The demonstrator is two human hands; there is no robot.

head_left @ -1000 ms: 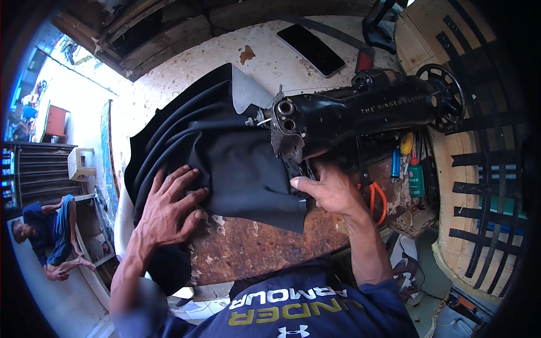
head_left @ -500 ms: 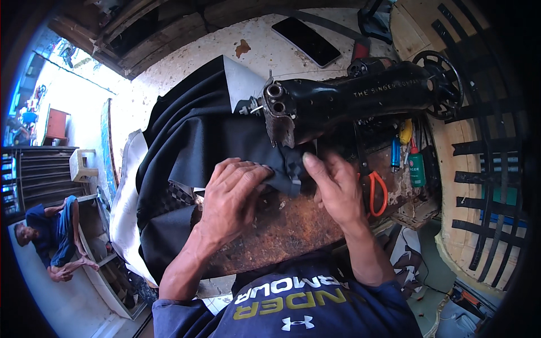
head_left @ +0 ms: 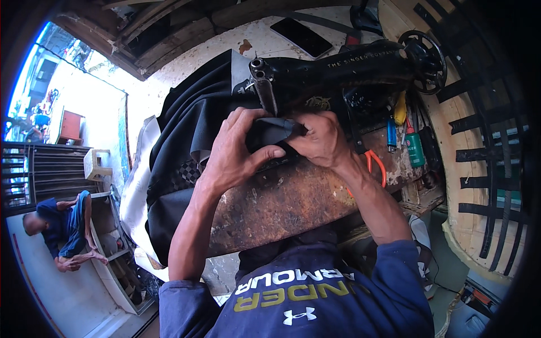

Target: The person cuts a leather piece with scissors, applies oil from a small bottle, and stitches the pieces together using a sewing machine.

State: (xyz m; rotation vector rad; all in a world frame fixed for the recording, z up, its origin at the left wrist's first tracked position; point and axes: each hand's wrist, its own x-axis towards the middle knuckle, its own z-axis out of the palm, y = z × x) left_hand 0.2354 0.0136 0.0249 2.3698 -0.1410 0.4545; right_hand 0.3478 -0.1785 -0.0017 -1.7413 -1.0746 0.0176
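Close in front of the black sewing machine (head_left: 332, 69), both hands are on a large piece of black fabric (head_left: 194, 118) with a checkered part (head_left: 185, 172). My left hand (head_left: 236, 152) has its fingers curled over a raised fold of the cloth, its thumb stretched to the right beneath. My right hand (head_left: 322, 138) is closed, pinching the edge of the same fold just right of the needle end. The fingertips of both hands are partly hidden by the fabric. A grey piece of the material shows between them.
Orange-handled scissors (head_left: 375, 168), a blue lighter (head_left: 391, 135) and a green bottle (head_left: 414, 147) lie right of the worn wooden tabletop (head_left: 265, 208). Behind the machine rests a dark phone (head_left: 301, 37). Another person (head_left: 65, 228) sits at the left.
Both hands have moved up toward the machine. My right hand has turned inward and closed on the fabric edge. The cloth between the hands is now lifted into a fold.
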